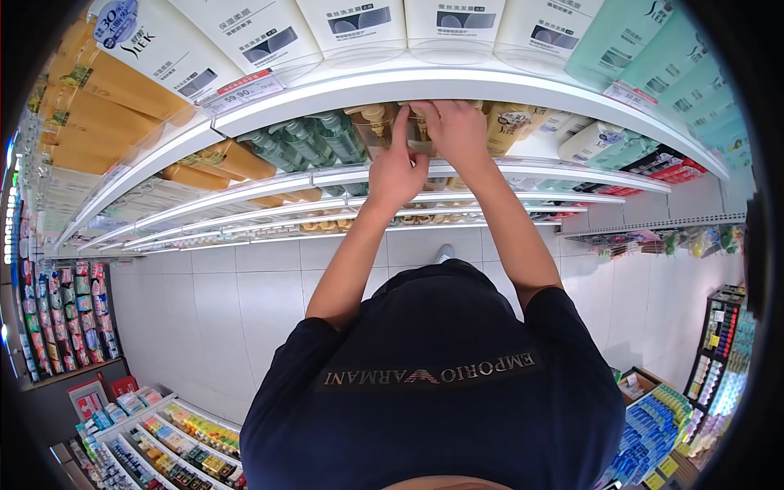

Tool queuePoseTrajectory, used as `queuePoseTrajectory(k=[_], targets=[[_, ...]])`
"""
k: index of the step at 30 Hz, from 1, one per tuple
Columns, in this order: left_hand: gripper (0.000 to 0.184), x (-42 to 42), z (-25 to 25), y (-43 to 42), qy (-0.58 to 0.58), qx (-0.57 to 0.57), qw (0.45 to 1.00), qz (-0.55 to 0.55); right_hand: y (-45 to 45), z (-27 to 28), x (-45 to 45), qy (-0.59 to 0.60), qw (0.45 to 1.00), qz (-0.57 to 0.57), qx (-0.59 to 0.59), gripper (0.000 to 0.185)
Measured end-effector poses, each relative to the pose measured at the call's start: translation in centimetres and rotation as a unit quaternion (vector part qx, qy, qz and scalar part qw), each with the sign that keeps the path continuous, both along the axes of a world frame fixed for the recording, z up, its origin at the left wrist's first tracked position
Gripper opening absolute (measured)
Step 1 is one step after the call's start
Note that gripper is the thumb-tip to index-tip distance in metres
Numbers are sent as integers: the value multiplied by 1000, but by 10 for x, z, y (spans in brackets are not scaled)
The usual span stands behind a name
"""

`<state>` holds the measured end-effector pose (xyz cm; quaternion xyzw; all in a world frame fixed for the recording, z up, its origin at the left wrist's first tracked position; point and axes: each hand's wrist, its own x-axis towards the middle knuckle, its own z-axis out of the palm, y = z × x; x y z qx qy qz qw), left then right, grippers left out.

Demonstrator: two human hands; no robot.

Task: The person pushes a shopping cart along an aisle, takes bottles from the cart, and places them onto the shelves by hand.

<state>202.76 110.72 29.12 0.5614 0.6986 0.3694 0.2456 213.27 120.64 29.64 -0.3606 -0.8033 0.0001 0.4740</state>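
Observation:
Both of my arms reach to the second shelf from the top, where pump bottles stand in a row. My left hand is in front of the amber pump bottles, index finger stretched upward and the other fingers partly curled. Beside its fingertip is an amber pump bottle. My right hand is just right of it, fingers bent over the top of another pump bottle. The upper shelf's edge and my fingers hide part of that bottle's head.
Above is a shelf edge with white shampoo bottles. Green pump bottles stand left of my hands, and a cream-gold bottle stands right. Lower shelves run below. Behind me are a tiled floor and product racks.

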Motion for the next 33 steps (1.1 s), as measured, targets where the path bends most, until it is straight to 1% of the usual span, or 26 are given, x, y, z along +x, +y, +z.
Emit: queuePoseTrajectory(k=[2, 4, 7, 12, 14, 15, 17, 18, 19, 20, 21, 23, 24, 25, 26, 27, 29, 30, 31, 32, 33], targets=[[81, 1, -2, -1, 28, 13, 1000, 2, -1, 3, 2, 0, 1000, 8, -10, 10], [82, 2, -1, -2, 29, 11, 1000, 2, -2, 5, 5, -4, 999, 21, -27, 8], [84, 3, 0, -2, 31, 3, 1000, -2, -9, 9, 3, 6, 1000, -16, -21, 7], [85, -2, 4, -3, 47, -17, 999, -22, -9, -1, -6, 36, 998, -49, 9, 6], [87, 0, 1, -2, 57, -8, 998, -10, -11, -3, -6, 45, 997, -63, 26, 6], [87, 1, 1, -2, 58, -7, 998, -26, -10, -5, -7, 45, 996, -79, 27, 6], [87, 4, 4, -2, 49, -17, 999, -1, -8, -8, -6, 21, 998, -59, 13, 7], [87, 1, 0, -1, 68, -8, 998, -1, -9, -7, -4, 22, 997, -76, 14, 7], [87, 1, -3, -1, 71, -5, 997, -17, -11, -2, -2, 15, 999, -45, -3, 11], [87, 0, -4, -1, 92, -9, 996, -7, -15, 2, 3, 9, 1000, -14, -21, 16], [87, 0, -5, -2, 114, -13, 993, 5, -20, 5, 11, 13, 999, -27, -21, 16], [88, 4, -4, -2, 137, -8, 990, -18, -40, 16, 28, 58, 992, 86, -65, 27], [89, 4, -6, -2, 152, 6, 988, -9, -57, 21, 43, 85, 987, 119, -68, 26], [89, 5, -9, -2, 166, 21, 986, -3, -74, 14, 59, 92, 988, 104, -71, 26], [90, 5, -14, -1, 153, 51, 987, -4, -92, 5, 78, 99, 978, 142, -118, 24], [90, 12, -11, -6, 154, 47, 987, -23, -108, -6, 99, 106, 964, 179, -166, 23], [85, 27, 1, -18, 67, 91, 993, 29, -141, -41, 143, 102, 960, 157, -210, 21], [85, 31, -10, -21, 70, 85, 994, 5, -154, -67, 168, 103, 962, 102, -232, 19], [79, 34, -29, -24, -16, 154, 988, -5, -168, -95, 194, 105, 960, 49, -254, 17], [74, 40, -44, -26, -105, 217, 970, -12, -184, -120, 218, 127, 948, -48, -288, 15], [64, 56, -52, -28, -126, 202, 969, -58, -201, -140, 241, 147, 924, -143, -322, 14]])
